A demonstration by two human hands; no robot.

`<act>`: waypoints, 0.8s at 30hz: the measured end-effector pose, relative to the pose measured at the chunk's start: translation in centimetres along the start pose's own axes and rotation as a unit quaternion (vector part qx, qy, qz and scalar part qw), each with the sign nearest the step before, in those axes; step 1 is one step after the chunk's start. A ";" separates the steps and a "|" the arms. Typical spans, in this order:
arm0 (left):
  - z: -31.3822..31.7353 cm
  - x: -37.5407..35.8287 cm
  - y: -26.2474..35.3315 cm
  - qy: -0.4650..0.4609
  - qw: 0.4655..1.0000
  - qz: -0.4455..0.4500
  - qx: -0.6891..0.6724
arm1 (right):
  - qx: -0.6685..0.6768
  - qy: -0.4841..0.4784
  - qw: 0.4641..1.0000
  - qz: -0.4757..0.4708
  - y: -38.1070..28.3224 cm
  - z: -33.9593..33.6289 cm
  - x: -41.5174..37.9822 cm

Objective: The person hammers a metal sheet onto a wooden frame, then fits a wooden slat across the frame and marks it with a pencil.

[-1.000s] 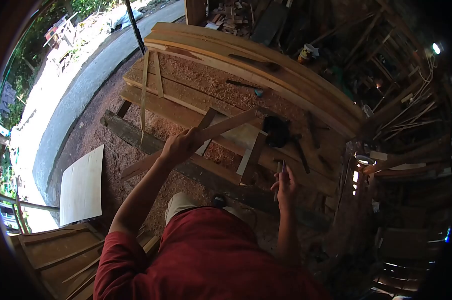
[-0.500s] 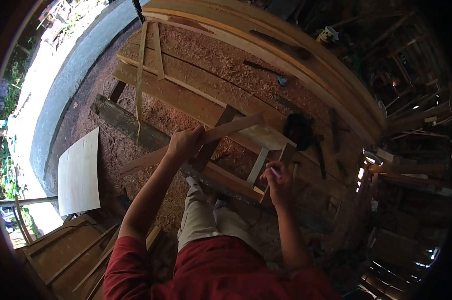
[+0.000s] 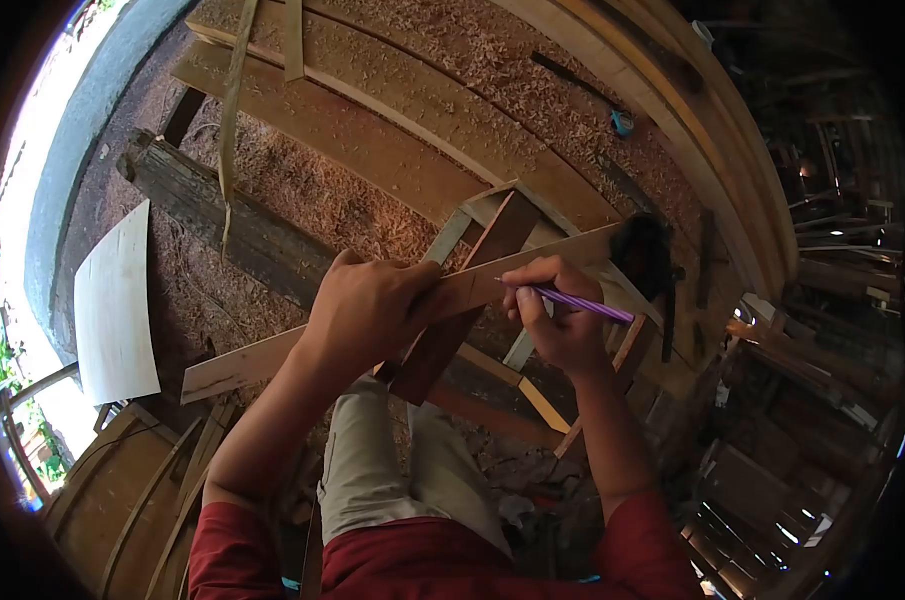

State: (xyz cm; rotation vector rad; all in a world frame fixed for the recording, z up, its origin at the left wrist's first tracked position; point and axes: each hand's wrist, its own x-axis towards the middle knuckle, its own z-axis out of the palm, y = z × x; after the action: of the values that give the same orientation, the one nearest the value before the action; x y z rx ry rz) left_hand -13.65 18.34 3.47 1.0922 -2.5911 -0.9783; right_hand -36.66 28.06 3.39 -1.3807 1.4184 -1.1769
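Note:
My left hand is closed over a long, narrow wooden board, pressing it across a wooden frame. A dark brown crosspiece of that frame passes under the board. In my right hand is a purple striped pencil, its tip at the board's face just right of the crosspiece. The pale frame edge shows behind the board, and a brown leg angles down beside my right hand. My left palm and fingers hide part of the board.
Shavings cover the planks and ground ahead. A rough dark beam lies to the left, near a pale curved sheet. A black bundle sits beyond the board's right end. A blue-headed tool lies farther back.
The view has moved closer to the work. My right hand has come up and left to the board, bringing the pencil tip to it. My left hand still holds the board.

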 end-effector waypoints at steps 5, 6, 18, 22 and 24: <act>-0.7 0.5 -0.1 -0.044 0.999 -0.008 -0.016 | -0.020 0.031 0.999 -0.013 1.5 0.5 0.8; -0.7 0.6 -0.1 -0.048 0.999 -0.009 -0.022 | -0.026 0.048 0.998 -0.027 1.8 0.6 0.9; -0.3 0.9 -0.8 -0.040 0.996 0.014 -0.080 | -0.042 0.000 0.999 0.031 1.5 0.6 2.0; -0.3 0.8 -0.6 -0.042 0.998 -0.008 -0.056 | -0.054 -0.013 0.997 0.050 1.2 0.5 2.1; -0.3 0.8 -0.7 -0.041 0.997 -0.014 -0.060 | -0.053 -0.014 0.997 0.062 1.1 0.5 2.1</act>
State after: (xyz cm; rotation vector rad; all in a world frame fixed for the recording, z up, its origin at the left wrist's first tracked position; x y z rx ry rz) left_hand -13.71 17.32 3.22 1.0822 -2.5478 -1.1923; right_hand -36.58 25.89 2.32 -1.3546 1.5428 -1.0129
